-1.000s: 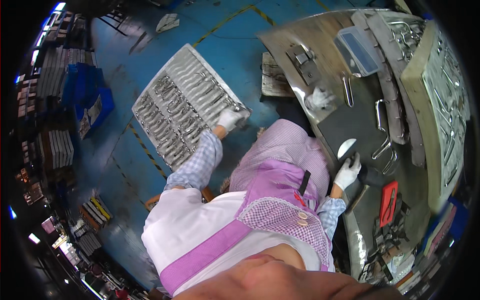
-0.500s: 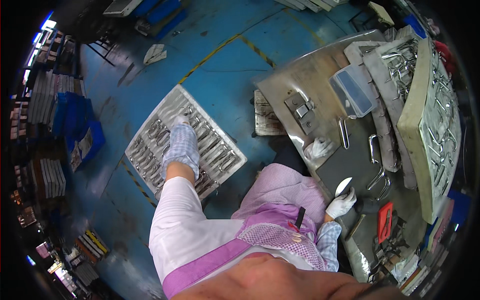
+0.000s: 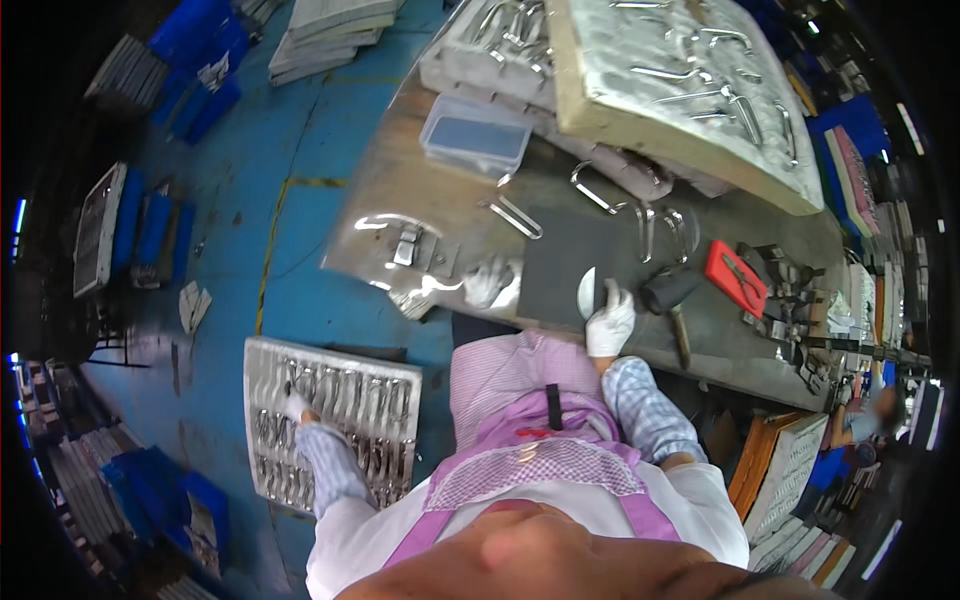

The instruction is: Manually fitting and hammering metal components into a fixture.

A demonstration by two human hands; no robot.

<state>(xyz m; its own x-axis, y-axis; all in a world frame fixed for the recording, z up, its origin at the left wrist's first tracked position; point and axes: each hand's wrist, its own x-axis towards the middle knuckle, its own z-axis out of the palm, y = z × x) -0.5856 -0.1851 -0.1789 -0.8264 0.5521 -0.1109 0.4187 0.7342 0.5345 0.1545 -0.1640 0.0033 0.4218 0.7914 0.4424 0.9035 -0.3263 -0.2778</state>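
Observation:
My right hand (image 3: 612, 325), in a white glove, is closed at the near edge of the metal-topped table (image 3: 385, 200). Its fingers hold a curved, shiny metal piece (image 3: 587, 293) over a dark mat (image 3: 557, 262). Low on the left, my left hand (image 3: 297, 403), also gloved, reaches into a white foam tray (image 3: 335, 348) with rows of shiny curved metal parts. Its fingers are too small and partly hidden to read. A loose white glove (image 3: 488, 283) lies beside the mat. Beyond it are bent metal handles (image 3: 597, 190) and a U-shaped metal part (image 3: 515, 217).
A hammer (image 3: 672, 290) and pliers on a red tray (image 3: 718, 262) lie to the right of my right hand. At the back stand a thick foam tray (image 3: 590, 115) of metal parts and a clear plastic box (image 3: 476, 135). A small metal fixture (image 3: 408, 245) sits at the left.
The view has turned right, so the table now sits nearer the middle and the floor-side tray farther left. My left hand stays over that tray; my right keeps the curved metal piece.

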